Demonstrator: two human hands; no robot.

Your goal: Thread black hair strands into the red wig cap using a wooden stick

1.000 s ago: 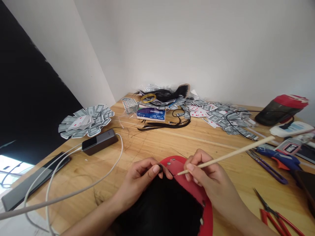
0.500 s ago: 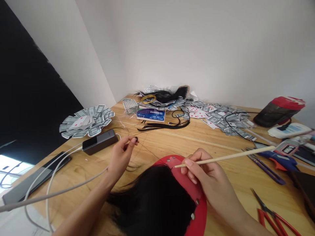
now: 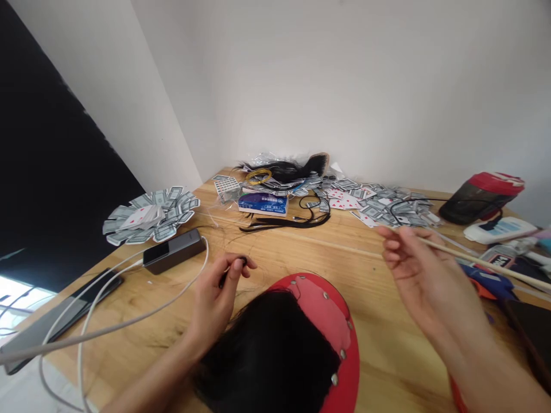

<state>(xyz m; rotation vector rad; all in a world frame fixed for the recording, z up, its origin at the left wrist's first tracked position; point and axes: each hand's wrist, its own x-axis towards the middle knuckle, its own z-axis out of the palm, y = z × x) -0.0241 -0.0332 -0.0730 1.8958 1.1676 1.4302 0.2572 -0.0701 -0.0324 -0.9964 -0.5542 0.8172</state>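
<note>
The left hand (image 3: 214,307) is positioned at the near centre of the counter (image 3: 301,246), and its fingers (image 3: 238,264) are closed in a tight pinch on a small dark hair strand (image 3: 227,275). The right hand (image 3: 426,278) is raised above the counter toward the right edge. Its fingers (image 3: 394,244) are loosely curled and partly spread, with a long wooden stick (image 3: 477,261) held between them and angled toward the right edge.

A red studded form (image 3: 322,304) is located at the near edge of the counter, between the two hands and touching neither. Its lower left part is covered by black hair (image 3: 267,350).

A power bank (image 3: 174,250) is placed left of the left hand, with a white cable (image 3: 129,318) running from it along the left side. A dark tablet (image 3: 60,318) lies at the left edge. Paper cutouts (image 3: 150,216) are fanned out toward the far left corner. A blue box (image 3: 262,203) and a bundle of black hair (image 3: 284,169) are set at the far edge, and scattered playing cards (image 3: 346,201) lie to their right. A blue glue gun (image 3: 482,281) is partly hidden behind the right hand.
</note>
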